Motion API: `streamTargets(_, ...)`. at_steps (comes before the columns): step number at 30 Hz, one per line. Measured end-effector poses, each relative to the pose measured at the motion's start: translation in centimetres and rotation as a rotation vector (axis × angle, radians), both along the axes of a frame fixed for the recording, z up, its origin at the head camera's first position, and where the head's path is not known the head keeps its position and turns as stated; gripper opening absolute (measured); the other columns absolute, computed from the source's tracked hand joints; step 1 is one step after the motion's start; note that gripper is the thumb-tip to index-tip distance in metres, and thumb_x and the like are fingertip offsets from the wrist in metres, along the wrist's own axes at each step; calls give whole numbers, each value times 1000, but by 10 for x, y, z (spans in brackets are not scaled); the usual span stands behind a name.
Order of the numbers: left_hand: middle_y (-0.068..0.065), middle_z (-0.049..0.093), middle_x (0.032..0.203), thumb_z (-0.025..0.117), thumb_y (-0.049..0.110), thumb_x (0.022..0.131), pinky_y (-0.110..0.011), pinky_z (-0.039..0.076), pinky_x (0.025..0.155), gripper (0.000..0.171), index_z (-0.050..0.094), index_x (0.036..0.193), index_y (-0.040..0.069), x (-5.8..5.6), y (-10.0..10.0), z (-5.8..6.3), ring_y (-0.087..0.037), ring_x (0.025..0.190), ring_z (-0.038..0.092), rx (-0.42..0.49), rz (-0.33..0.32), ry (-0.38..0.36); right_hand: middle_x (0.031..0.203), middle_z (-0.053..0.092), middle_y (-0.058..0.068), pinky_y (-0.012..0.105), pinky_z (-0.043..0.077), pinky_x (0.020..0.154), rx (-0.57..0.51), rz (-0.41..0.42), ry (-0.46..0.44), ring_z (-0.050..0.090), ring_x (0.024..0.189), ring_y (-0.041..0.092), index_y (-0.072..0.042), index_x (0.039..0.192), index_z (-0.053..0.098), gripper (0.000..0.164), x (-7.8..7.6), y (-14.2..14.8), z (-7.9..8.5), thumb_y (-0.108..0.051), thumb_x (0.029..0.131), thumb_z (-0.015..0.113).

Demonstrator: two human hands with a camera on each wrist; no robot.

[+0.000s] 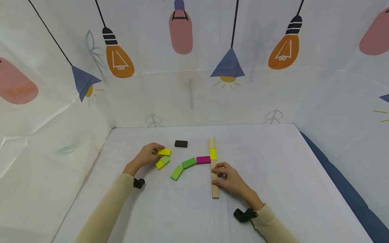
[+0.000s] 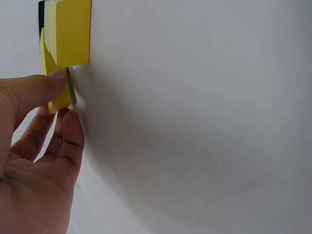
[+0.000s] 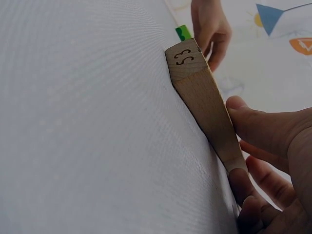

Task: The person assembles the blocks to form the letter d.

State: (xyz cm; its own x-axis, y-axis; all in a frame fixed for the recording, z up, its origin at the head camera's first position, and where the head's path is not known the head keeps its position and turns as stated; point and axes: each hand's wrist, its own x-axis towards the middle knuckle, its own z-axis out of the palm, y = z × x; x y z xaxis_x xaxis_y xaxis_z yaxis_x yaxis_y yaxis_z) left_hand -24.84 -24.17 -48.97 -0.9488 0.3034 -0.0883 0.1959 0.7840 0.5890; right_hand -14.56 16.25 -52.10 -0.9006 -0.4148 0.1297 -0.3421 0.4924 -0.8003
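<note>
In the head view my left hand (image 1: 148, 154) pinches a yellow block (image 1: 164, 152) at its left end. The left wrist view has this yellow block (image 2: 59, 97) between thumb and fingers, with another yellow block just beyond. Close below the hand lie a yellow block (image 1: 159, 165) and a light green block (image 1: 165, 160), touching. My right hand (image 1: 229, 179) holds a plain wooden block (image 1: 214, 172) in a straight column, thumb and fingers curled at it. In the right wrist view, the near wooden block (image 3: 204, 105) bears "53" on its end.
A curved row of a lime block (image 1: 177, 172), green block (image 1: 189, 163) and magenta block (image 1: 203, 160) meets the column's left side. Farther up the column is a yellow block (image 1: 213, 154). A dark brown block (image 1: 181, 144) lies apart on the white table (image 1: 188, 216).
</note>
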Motion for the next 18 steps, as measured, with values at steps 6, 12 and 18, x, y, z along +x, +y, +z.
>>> streamTargets(6,-17,66,131,74,13,94,-47,56,95,39,69,131,6,7,-14,-3,-31,108,63,43,63,-7,124,61,6,24,50,76,-4,6,18,57,98,18,-5,124,74,43,0,0,-1,-23,87,84)
streamTargets(12,-18,66,132,76,15,92,-46,57,92,42,68,132,6,18,-24,-4,-32,108,64,89,120,4,125,61,7,24,50,77,-1,9,25,57,97,17,-3,124,74,43,0,0,1,-23,87,83)
streamTargets(18,-18,66,131,78,17,92,-47,57,92,43,68,132,7,26,-28,0,-32,108,65,95,133,15,125,61,6,24,49,77,-5,6,15,56,98,16,-4,125,74,43,-1,0,0,-22,87,84)
